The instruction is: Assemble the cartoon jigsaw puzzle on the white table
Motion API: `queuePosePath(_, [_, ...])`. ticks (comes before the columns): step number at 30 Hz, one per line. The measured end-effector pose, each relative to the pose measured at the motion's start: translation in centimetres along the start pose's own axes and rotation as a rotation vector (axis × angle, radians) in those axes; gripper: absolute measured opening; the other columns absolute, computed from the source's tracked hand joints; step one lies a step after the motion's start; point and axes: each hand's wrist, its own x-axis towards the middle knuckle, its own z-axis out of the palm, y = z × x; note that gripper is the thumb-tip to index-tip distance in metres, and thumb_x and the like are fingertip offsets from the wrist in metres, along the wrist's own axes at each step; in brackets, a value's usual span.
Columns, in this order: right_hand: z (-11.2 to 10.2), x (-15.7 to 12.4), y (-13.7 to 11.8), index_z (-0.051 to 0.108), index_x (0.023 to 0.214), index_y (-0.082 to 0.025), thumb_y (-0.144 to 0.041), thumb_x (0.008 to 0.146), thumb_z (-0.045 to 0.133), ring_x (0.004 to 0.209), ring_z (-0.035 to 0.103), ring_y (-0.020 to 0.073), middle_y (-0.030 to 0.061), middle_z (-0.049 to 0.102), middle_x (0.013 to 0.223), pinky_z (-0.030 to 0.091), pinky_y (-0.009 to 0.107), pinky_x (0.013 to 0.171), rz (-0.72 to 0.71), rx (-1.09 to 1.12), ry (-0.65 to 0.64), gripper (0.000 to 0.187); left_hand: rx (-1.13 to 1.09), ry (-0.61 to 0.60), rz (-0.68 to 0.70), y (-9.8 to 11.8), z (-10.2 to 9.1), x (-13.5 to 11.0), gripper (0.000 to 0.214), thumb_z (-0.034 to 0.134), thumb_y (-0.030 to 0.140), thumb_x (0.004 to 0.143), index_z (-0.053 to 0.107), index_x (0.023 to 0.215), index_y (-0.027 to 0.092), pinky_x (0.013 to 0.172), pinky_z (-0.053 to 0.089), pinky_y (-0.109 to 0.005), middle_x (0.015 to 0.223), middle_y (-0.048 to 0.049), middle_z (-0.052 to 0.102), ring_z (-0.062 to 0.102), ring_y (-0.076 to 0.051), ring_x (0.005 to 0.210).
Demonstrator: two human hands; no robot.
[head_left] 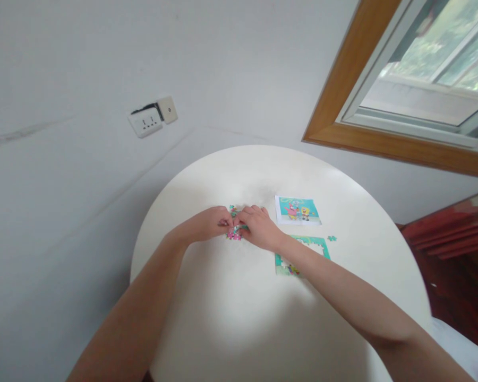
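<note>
The left hand (210, 224) and the right hand (258, 227) meet fingertip to fingertip. Both have the fingers curled and pinching at the small cluster of jigsaw pieces (234, 234), which lies on the worktop (242, 175) between them, a little left of its middle. The fingers hide which single piece each hand grips.

To join such pieces well, I think it is better to lay them flat on the worktop and press straight down (a tilted tab bends easily), with one hand holding the cluster quiet.

Just right of the right hand lies the reference picture (297, 210). The partly filled puzzle frame (322, 245) is under the right forearm, with one loose piece (332, 238) just beside it, so a sliding forearm could drag the frame. The widest room for the arms is toward the person, where the white surface runs to the round rim.
</note>
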Motion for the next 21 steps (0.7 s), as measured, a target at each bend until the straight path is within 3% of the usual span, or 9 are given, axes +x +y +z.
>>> queuePosePath(5, [-0.9, -1.2, 0.5, 0.064, 0.096, -0.02, -0.014, 0.084, 0.06, 0.094, 0.056, 0.0172, 0.0014, 0.067, 0.093, 0.038, 0.032, 0.087, -0.036, 0.261, 0.12, 0.014, -0.046, 0.113, -0.073, 1.0, -0.5, -0.2, 0.028, 0.051, 0.039, 0.085, 0.067, 0.077, 0.018, 0.07, 0.043, -0.024, 0.077, -0.0015, 0.062, 0.057, -0.016, 0.075])
queuePosePath(9, [-3.0, -3.9, 1.5, 0.063, 0.088, -0.019, -0.015, 0.086, 0.057, 0.081, 0.059, 0.013, -0.0004, 0.066, 0.084, 0.043, 0.026, 0.078, 0.012, 0.607, 0.19, 0.007, -0.207, 0.163, 0.01, 3.5, 0.2, 1.0, 0.025, 0.054, 0.041, 0.086, 0.067, 0.082, 0.019, 0.08, 0.046, -0.027, 0.086, -0.0026, 0.063, 0.059, -0.017, 0.083])
queuePosePath(12, [-4.7, -7.1, 2.9, 0.064, 0.087, -0.018, -0.024, 0.086, 0.061, 0.077, 0.059, 0.013, -0.0004, 0.065, 0.08, 0.044, 0.026, 0.074, 0.073, 0.731, 0.231, 0.007, -0.283, 0.244, 0.051, 6.5, 1.9, 2.5, 0.023, 0.054, 0.037, 0.088, 0.067, 0.084, 0.018, 0.08, 0.048, -0.028, 0.087, -0.0038, 0.062, 0.059, -0.017, 0.084])
queuePosePath(16, [-5.9, -11.8, 5.5, 0.066, 0.087, -0.017, -0.033, 0.085, 0.063, 0.072, 0.058, 0.0133, 0.0006, 0.064, 0.077, 0.045, 0.026, 0.069, 0.199, 0.811, 0.312, 0.016, -0.259, 0.379, 0.091, 10.1, 5.2, 3.5, 0.026, 0.045, 0.03, 0.096, 0.064, 0.111, 0.018, 0.089, 0.048, -0.033, 0.103, -0.0073, 0.063, 0.058, -0.019, 0.097])
queuePosePath(21, [-4.3, -15.3, 7.5, 0.072, 0.086, -0.018, -0.029, 0.084, 0.063, 0.079, 0.061, 0.0161, 0.0029, 0.07, 0.082, 0.046, 0.029, 0.074, 0.37, 0.574, 0.378, 0.014, 0.105, 0.248, 0.241, 11.2, 8.9, 3.8, 0.034, 0.044, 0.018, 0.095, 0.058, 0.126, 0.022, 0.107, 0.037, -0.045, 0.123, -0.0074, 0.061, 0.05, -0.024, 0.118])
